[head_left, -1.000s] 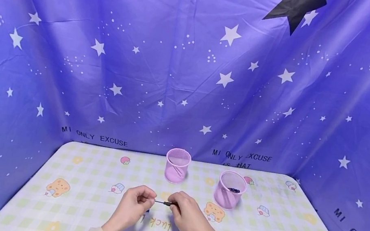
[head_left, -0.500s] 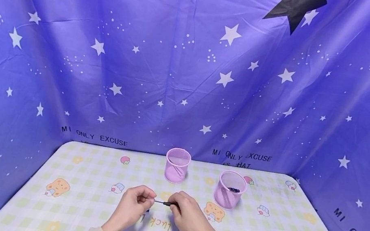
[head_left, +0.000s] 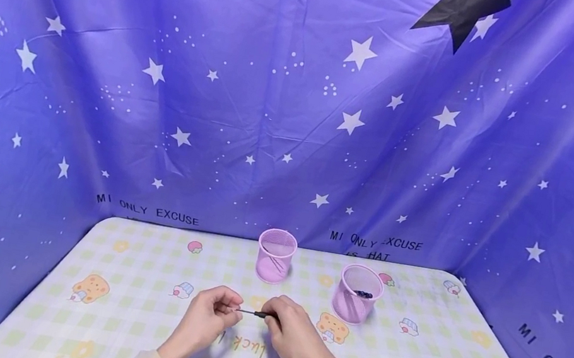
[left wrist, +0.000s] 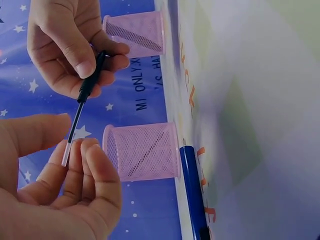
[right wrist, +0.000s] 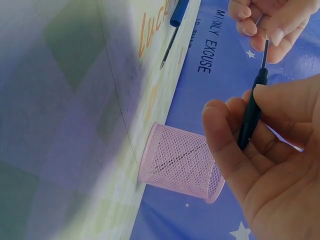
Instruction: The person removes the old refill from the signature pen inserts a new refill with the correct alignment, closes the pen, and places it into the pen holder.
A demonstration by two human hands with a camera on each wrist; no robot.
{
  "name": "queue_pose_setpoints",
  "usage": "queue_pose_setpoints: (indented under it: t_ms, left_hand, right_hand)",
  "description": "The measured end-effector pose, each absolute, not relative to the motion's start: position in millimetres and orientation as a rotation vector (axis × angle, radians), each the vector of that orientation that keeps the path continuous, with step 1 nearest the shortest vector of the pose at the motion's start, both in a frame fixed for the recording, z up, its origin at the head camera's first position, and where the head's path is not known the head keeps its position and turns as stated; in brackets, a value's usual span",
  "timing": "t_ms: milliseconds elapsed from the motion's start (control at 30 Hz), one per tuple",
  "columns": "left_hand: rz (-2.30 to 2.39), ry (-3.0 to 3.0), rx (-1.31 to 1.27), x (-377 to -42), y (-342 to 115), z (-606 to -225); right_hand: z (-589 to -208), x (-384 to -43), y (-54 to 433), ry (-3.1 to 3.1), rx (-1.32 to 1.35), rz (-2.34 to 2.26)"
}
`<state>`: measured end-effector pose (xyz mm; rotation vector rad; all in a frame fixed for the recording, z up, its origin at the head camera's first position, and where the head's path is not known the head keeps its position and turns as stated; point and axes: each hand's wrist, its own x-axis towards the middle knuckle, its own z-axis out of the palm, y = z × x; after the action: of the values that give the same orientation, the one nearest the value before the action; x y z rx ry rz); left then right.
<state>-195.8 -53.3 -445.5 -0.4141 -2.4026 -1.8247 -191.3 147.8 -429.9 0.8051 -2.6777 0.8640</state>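
Note:
Between my two hands is a thin pen refill (left wrist: 74, 122) with a black pen grip section (right wrist: 251, 112) at its right end. My right hand (head_left: 293, 337) pinches the black section between thumb and fingers. My left hand (head_left: 207, 318) has curled fingers about the refill's clear end, which lies against the fingers; its thumb sits close beside the refill. Below the hands, a blue pen barrel (left wrist: 194, 190) lies on the table. A thin dark rod with a metal tip (right wrist: 169, 49) shows at that barrel's end in the right wrist view.
Two pink mesh pen cups stand farther back. The left cup (head_left: 272, 275) holds thin rods, and the right cup (head_left: 350, 308) holds dark pieces. A checked cloth (head_left: 133, 331) covers the table, with a blue star-print curtain (head_left: 253, 109) hanging around it.
Slightly more of the refill shows at my left fingertips, and the left thumb has shifted a little. The blue bit beside the left hand is out of sight in the head view.

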Motion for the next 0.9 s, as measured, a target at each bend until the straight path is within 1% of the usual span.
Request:
queue_pose_setpoints:
  t_ms: [433,900]
  left_hand:
    - [-1.573,-2.541,-0.547,-198.2,-72.0,-431.5]
    - [-1.319,-2.63,-0.536,-199.7,-87.1,-422.0]
  right_hand:
    - [-428.1,-191.5,149.0,-2.686,0.8,0.868]
    - [-428.7,-191.6,149.2,-2.694,0.794,0.856]
